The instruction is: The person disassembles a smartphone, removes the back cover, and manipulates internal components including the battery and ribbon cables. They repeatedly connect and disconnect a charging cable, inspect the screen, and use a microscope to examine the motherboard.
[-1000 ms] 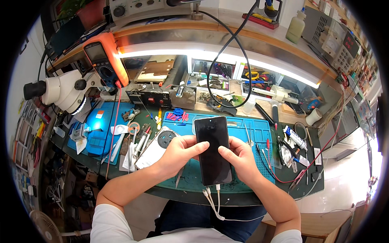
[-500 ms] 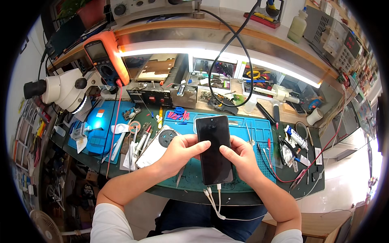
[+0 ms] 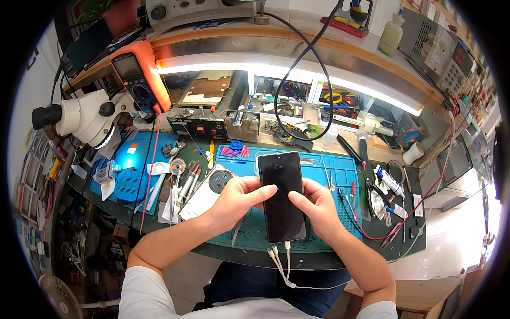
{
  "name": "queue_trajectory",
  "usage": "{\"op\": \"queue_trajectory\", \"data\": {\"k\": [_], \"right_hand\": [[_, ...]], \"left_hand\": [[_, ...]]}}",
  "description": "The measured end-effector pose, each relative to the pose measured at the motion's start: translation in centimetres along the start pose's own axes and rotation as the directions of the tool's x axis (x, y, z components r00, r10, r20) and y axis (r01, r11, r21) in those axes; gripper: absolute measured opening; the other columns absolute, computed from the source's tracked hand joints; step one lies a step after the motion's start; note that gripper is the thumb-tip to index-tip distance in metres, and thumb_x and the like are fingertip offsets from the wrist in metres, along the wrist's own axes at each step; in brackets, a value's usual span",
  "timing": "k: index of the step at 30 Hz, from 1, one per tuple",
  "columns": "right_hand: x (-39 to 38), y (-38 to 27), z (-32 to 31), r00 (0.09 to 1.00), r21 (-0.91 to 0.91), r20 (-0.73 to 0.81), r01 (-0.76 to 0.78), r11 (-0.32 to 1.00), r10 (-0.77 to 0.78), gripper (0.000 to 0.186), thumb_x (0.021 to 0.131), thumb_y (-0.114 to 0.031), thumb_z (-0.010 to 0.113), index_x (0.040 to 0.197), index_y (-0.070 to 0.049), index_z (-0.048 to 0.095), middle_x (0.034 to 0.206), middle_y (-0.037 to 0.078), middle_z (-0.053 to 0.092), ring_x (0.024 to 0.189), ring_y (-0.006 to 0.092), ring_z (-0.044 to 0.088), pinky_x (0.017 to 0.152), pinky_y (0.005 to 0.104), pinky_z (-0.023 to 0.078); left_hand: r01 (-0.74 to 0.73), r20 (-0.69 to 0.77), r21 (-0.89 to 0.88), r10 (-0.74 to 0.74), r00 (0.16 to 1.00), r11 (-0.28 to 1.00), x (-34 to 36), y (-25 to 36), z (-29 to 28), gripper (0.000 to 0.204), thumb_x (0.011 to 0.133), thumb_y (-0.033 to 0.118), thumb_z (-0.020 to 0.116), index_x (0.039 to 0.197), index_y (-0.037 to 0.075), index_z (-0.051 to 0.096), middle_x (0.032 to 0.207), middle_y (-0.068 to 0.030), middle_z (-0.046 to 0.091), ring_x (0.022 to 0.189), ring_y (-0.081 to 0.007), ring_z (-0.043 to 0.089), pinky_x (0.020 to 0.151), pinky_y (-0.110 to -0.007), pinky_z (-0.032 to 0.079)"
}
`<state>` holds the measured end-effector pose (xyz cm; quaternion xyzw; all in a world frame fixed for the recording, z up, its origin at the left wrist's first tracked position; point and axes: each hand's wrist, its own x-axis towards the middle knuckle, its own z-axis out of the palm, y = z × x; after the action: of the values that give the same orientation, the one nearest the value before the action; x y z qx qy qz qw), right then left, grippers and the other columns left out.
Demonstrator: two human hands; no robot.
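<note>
Over the mat (image 3: 253,235), near its front edge, curled hands (image 3: 240,198) clasp the phone's (image 3: 282,212) sides.

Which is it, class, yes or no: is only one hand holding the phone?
No, the left hand and the right hand both hold the phone, one along each long side.

Person I'm watching has a plain white top (image 3: 249,310), matching short sleeves (image 3: 146,295) with straight hems (image 3: 151,270) ending near the elbows, bare forearms (image 3: 178,239), left hand (image 3: 234,202) and right hand (image 3: 320,210) also bare, dark navy trousers (image 3: 321,284) with a blacker patch (image 3: 213,299) on the left side.
</note>
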<state>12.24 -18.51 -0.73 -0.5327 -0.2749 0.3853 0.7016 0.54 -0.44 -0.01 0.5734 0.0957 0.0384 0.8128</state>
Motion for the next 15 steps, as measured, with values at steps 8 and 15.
{"op": "queue_trajectory", "data": {"k": [8,15], "right_hand": [[0.01,0.12,-0.09,1.0,-0.005,0.001,0.0,1.0,0.0,0.026,0.096,-0.015,0.065,0.117,0.0,0.061,0.109,0.004,0.068,0.098,0.0083,0.062,0.088,0.0248,0.049],[-0.03,-0.02,0.04,1.0,0.006,0.006,0.01,1.0,-0.01,0.024,0.096,-0.014,0.065,0.116,0.0,0.062,0.108,0.004,0.067,0.097,0.008,0.062,0.088,0.0251,0.049]], "left_hand": [[0.0,0.002,-0.011,0.0,1.0,1.0,-0.06,0.03,0.02,0.031,0.097,0.023,0.067,0.113,-0.003,0.067,0.103,-0.0067,0.071,0.092,-0.0118,0.066,0.083,-0.03,0.054],[0.006,-0.006,-0.002,-0.006,1.0,1.0,-0.06,-0.02,-0.06,0.029,0.097,0.023,0.067,0.111,-0.002,0.068,0.102,-0.0057,0.071,0.092,-0.0109,0.065,0.081,-0.029,0.053]]}}
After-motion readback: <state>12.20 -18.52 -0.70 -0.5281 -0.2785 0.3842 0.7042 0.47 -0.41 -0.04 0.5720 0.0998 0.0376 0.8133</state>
